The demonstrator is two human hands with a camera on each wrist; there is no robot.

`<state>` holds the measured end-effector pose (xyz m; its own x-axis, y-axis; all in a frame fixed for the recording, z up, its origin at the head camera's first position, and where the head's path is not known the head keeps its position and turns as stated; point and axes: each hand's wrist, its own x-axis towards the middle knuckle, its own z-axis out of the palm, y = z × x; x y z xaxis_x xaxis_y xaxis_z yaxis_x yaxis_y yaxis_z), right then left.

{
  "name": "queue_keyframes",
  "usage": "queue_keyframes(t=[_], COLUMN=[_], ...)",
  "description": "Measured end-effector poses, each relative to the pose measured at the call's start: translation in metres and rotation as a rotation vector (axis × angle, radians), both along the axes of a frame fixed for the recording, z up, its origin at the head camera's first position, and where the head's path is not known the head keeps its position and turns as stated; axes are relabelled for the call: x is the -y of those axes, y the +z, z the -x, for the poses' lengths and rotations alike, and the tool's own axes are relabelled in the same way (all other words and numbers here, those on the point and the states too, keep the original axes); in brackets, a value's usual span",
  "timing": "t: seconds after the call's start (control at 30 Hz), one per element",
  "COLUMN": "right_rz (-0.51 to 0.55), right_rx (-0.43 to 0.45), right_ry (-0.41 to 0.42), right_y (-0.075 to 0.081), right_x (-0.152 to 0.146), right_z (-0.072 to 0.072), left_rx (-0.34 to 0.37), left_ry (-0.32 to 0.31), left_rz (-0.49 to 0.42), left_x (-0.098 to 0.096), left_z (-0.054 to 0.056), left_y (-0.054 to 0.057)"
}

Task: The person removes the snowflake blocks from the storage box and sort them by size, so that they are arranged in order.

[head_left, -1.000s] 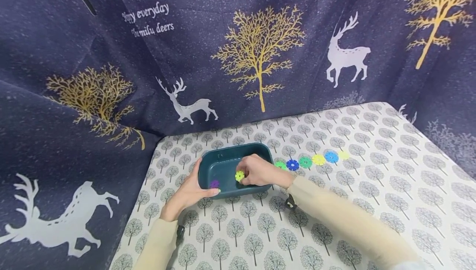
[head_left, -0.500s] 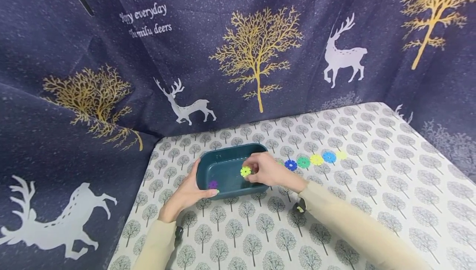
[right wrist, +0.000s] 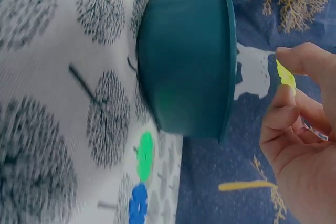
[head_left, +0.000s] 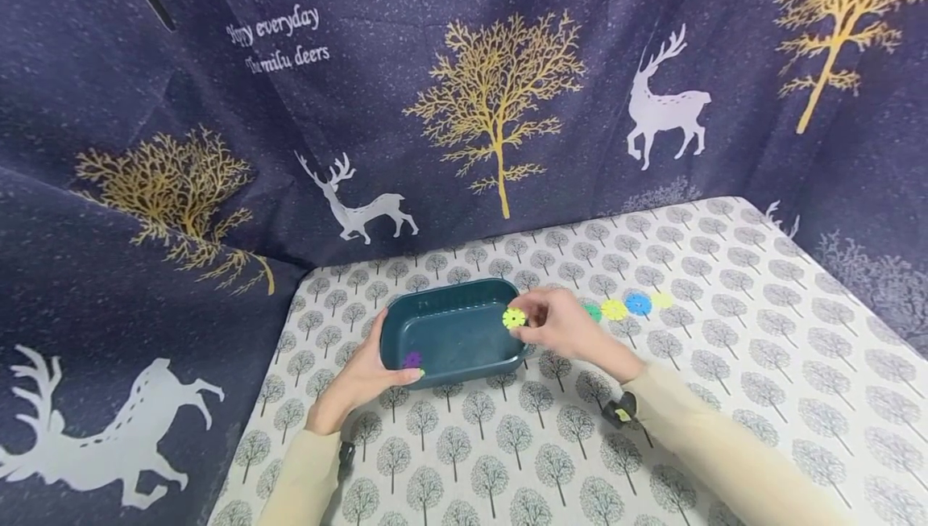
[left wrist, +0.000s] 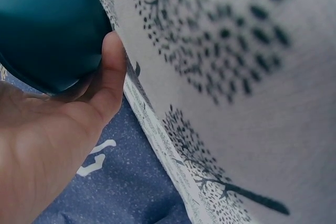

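Note:
A dark teal basin [head_left: 449, 333] stands on the tree-print cloth. My left hand [head_left: 365, 373] grips its left end, thumb over the near rim and fingers along the outer wall. My right hand [head_left: 561, 325] pinches a yellow-green snowflake disc [head_left: 514, 317] between thumb and fingertip, up at the basin's right rim. In the right wrist view that disc [right wrist: 285, 76] shows edge-on, higher than the rim. Inside the basin, a purple snowflake disc [head_left: 412, 359] lies by my left thumb, with a bit of green at the thumb tip.
Right of the basin runs a row of discs: a green disc [right wrist: 145, 156] and dark blue disc [right wrist: 138, 203], hidden by my hand in the head view, then a green disc [head_left: 592, 312], yellow disc [head_left: 614, 309], blue disc [head_left: 639, 304] and pale yellow disc [head_left: 661, 300]. A deer-print curtain [head_left: 464, 131] hangs behind.
My right hand has lifted the yellow-green disc from inside the basin and carried it right to the rim. The left hand keeps its grip on the basin.

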<state>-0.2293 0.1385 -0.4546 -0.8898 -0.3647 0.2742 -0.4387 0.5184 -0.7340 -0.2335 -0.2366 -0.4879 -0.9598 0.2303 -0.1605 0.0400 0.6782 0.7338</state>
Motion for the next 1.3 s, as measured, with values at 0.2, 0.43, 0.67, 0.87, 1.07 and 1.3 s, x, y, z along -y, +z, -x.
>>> queue_keyframes(t=[0.2,0.43,0.67,0.87,1.07,1.3], right_rz=[0.037,0.054,0.075,0.061,-0.001,-0.006], right_rx=[-0.024,0.029,0.047,0.049,0.073,0.083], right_ry=[-0.082,-0.129,-0.2,-0.262,-0.305,-0.363], right_y=[0.001,-0.001,-0.007,-0.012,-0.013,-0.015], right_x=[-0.024,-0.056,-0.085,-0.108,-0.132,-0.162], right_z=[-0.004,-0.008,-0.012,-0.011,-0.009,-0.003], left_rx=[-0.021,-0.016,-0.016,-0.027,-0.026,-0.033], left_ry=[-0.023,-0.012,0.005,-0.006,-0.016,-0.017], left_rz=[-0.023,-0.007,-0.007,-0.017,-0.031,-0.032], left_x=[0.001,0.0,0.0,0.001,0.002,0.002], left_z=[0.001,0.001,0.002,0.003,0.003,0.004], left_y=[-0.001,-0.002,-0.003,-0.005,-0.007,-0.006])
